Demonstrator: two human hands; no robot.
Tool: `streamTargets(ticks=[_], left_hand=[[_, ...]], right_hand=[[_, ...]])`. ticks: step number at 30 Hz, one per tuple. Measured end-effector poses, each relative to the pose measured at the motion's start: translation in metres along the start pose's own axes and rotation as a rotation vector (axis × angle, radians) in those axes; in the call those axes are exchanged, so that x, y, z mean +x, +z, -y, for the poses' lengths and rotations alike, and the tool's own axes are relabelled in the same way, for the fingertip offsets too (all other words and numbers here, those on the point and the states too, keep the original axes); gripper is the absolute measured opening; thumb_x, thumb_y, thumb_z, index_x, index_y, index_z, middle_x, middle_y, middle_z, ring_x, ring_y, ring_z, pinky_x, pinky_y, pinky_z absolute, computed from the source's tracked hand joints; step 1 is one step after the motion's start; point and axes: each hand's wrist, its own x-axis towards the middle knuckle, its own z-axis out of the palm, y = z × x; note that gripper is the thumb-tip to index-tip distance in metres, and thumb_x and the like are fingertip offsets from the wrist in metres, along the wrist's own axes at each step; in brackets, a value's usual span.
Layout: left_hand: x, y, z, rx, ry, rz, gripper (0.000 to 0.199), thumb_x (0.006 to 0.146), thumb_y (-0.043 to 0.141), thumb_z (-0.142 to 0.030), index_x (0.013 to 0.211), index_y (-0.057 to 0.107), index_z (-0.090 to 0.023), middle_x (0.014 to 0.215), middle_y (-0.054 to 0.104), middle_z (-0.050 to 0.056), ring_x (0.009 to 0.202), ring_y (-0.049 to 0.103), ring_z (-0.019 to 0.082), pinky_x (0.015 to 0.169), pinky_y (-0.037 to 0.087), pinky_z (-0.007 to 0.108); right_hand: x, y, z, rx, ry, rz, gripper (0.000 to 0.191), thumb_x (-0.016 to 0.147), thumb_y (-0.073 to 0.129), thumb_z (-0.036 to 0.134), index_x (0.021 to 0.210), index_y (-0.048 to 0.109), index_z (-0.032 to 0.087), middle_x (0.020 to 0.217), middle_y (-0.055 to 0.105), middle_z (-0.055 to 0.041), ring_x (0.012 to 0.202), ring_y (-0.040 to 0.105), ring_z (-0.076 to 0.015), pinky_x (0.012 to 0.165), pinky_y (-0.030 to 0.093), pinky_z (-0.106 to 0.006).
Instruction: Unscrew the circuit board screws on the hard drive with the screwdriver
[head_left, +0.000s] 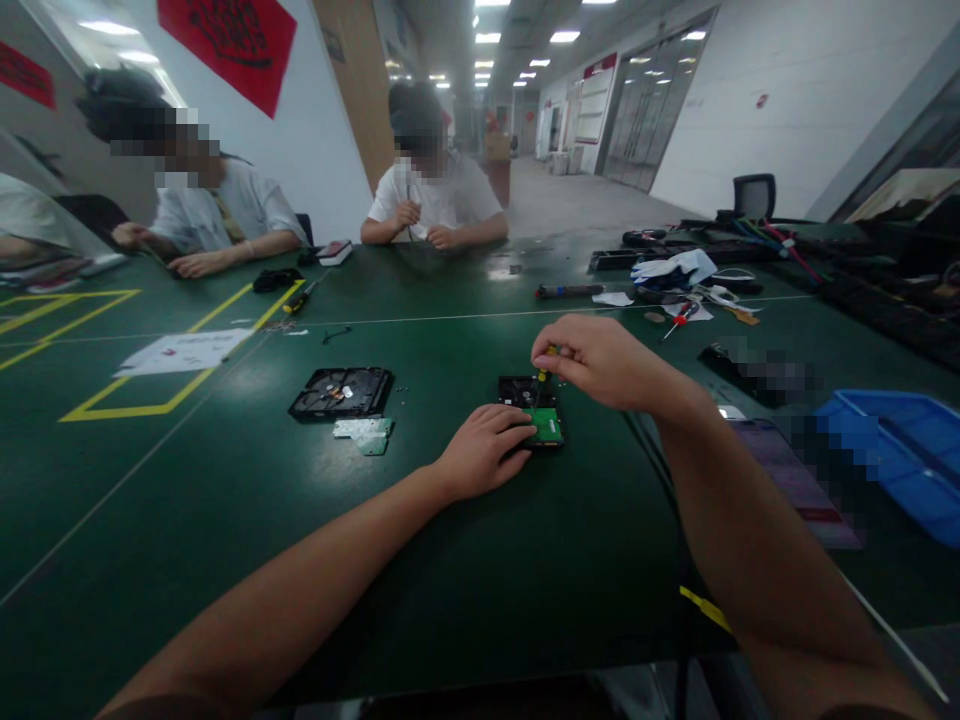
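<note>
I judge the work partway: at nine o'clock from the black drive [516, 388] in front of me, a second drive [364, 392] lies with a loose board [365, 436] at its six o'clock, apparently separated. On mine, the green board [547, 427] is seated, so its fastenings seem the part left; how many, I cannot tell. My right hand [596, 362] pinches an upright screwdriver [543, 377] at the drive's one o'clock; my left hand [486, 452], fingers loosely spread, steadies it from eight o'clock.
</note>
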Motion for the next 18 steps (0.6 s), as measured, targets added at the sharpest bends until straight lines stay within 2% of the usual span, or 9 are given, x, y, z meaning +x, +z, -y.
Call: streamTargets(ticks=[6,11,15,18], left_hand=[[0.0004,-0.001,-0.0002,0.004,0.003,0.008,0.036,0.106,0.061,-0.035,0.139,0.067,-0.023,0.141,0.069,0.011,0.136,0.062,0.031,0.116,0.05,0.054],[0.0004,-0.0016,-0.0003,0.004,0.002,0.012,0.036,0.106,0.062,-0.036,0.139,0.067,-0.022,0.142,0.069,0.012,0.136,0.062,0.03,0.117,0.05,0.054],[0.0003,-0.0007,-0.0001,-0.003,0.0,0.002,0.036,0.106,0.062,-0.035,0.139,0.067,-0.024,0.142,0.069,0.011,0.137,0.062,0.031,0.117,0.05,0.054],[0.0006,-0.0006,-0.0003,-0.009,-0.006,0.005,0.036,0.105,0.062,-0.035,0.139,0.067,-0.025,0.141,0.069,0.01,0.136,0.062,0.031,0.116,0.05,0.055]], right_hand=[[-0.0004,0.0026,-0.0011,-0.029,0.037,-0.022,0.024,0.096,0.058,0.018,0.112,0.075,0.016,0.103,0.077,-0.0091,0.085,0.064,-0.0203,0.079,0.043,-0.032],[-0.001,0.0056,-0.0023,-0.054,0.029,-0.061,0.02,0.095,0.059,0.02,0.106,0.076,0.016,0.105,0.076,-0.0103,0.088,0.063,-0.022,0.081,0.044,-0.034],[0.0006,0.004,-0.0016,-0.042,-0.015,-0.023,0.016,0.1,0.061,0.027,0.1,0.075,0.02,0.101,0.075,-0.0082,0.09,0.063,-0.0226,0.084,0.045,-0.035],[0.0014,0.0032,-0.0012,-0.042,-0.018,-0.018,0.015,0.098,0.061,0.023,0.101,0.076,0.02,0.103,0.076,-0.0081,0.092,0.065,-0.0226,0.086,0.045,-0.035]])
